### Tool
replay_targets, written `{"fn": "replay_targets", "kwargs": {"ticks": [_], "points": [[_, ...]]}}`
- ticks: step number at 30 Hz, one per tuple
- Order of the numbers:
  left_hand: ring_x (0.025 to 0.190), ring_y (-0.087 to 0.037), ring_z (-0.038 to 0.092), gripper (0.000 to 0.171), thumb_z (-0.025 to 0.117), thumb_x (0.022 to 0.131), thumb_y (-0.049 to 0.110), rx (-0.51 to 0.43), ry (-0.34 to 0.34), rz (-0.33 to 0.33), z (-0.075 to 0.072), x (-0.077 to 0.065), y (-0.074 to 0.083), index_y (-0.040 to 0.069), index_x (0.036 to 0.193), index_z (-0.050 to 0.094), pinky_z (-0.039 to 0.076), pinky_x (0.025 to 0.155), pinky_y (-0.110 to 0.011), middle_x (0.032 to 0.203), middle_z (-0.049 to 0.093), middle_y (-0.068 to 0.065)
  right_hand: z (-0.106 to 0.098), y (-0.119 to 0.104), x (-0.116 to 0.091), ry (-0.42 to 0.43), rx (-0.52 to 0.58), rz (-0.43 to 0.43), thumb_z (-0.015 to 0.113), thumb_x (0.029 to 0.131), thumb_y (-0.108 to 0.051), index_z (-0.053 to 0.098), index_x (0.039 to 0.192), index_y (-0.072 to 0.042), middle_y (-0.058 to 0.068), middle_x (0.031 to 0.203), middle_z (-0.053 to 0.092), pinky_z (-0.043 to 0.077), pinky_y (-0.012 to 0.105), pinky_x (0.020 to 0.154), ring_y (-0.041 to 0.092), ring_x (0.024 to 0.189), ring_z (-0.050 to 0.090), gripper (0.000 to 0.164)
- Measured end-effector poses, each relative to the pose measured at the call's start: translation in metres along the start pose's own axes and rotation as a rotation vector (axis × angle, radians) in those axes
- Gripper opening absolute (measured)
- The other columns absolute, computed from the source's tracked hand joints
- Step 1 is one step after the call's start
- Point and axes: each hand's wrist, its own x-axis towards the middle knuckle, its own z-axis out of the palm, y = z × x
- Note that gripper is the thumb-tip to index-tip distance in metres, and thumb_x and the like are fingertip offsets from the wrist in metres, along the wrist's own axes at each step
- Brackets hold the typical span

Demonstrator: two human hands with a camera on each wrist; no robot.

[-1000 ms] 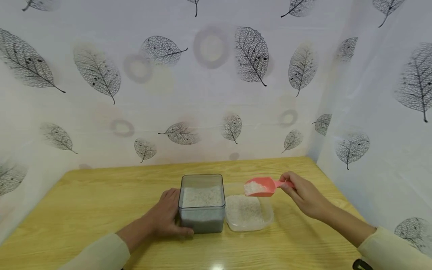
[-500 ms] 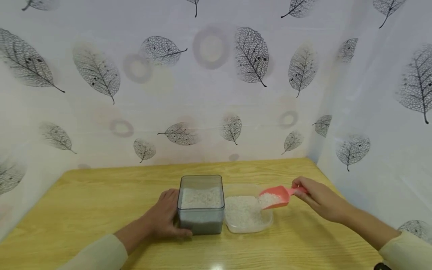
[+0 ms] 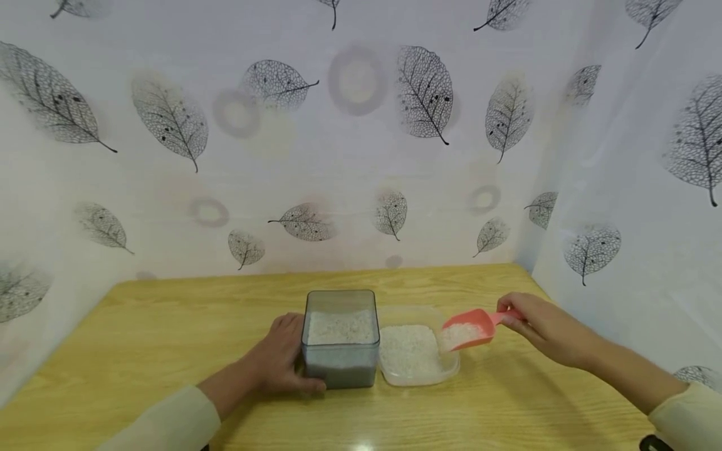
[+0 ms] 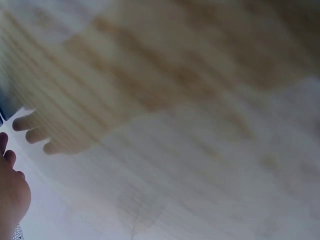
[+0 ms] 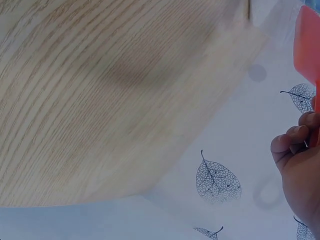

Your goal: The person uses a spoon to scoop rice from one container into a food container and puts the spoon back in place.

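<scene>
My left hand (image 3: 279, 360) holds a grey see-through square container (image 3: 341, 366) by its left side, thumb at the front corner and fingers toward the back. White rice (image 3: 340, 328) lies inside it. Close on its right stands a low clear plastic tub (image 3: 420, 379), also with rice (image 3: 408, 351). My right hand (image 3: 547, 332) pinches the handle of a pink scoop (image 3: 482, 326) over the tub's right edge; the scoop tilts down to the left with rice in its mouth. In the right wrist view, fingers curl round the scoop's handle (image 5: 318, 95).
A wooden table (image 3: 186, 332) carries both containers. Pale sheeting with a leaf print (image 3: 361, 156) hangs behind and at the sides, meeting the table's back edge. The left wrist view is mostly blurred table and sheeting, with my hand (image 4: 12, 195) at its edge.
My right hand has moved the scoop rightward and down, from above the tub's middle to its right edge, and its mouth now tips lower. The left hand stays at the grey container.
</scene>
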Motion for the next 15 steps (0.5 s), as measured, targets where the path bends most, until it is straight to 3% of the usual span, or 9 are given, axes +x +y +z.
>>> {"fn": "replay_targets", "kwargs": {"ticks": [5,15], "points": [[0.132,-0.025,0.041,0.115,0.064,0.069,0.084,0.004,-0.006,-0.003,-0.0012,0.001,0.0001,0.008,0.15,0.034,0.027,0.116,-0.052,0.145,0.048,-0.009,-0.0033,0.0007,-0.0005,-0.028,-0.019,0.015,0.063,0.098,-0.014,0.057,0.107,-0.019,-0.015,0.09,0.051,0.043,0.023,0.066,-0.002,0.081,0.043,0.012],[0.132,-0.025,0.042,0.117,0.062,0.069,0.086,0.021,-0.013,-0.008,0.0001,0.001,-0.0017,0.007,0.15,0.034,0.027,0.116,-0.051,0.144,0.049,-0.01,-0.0074,-0.0013,0.0077,0.041,-0.096,-0.08,0.069,0.092,-0.008,0.057,0.105,-0.02,-0.017,0.088,0.048,0.041,0.021,0.068,-0.001,0.082,0.042,0.021]]}}
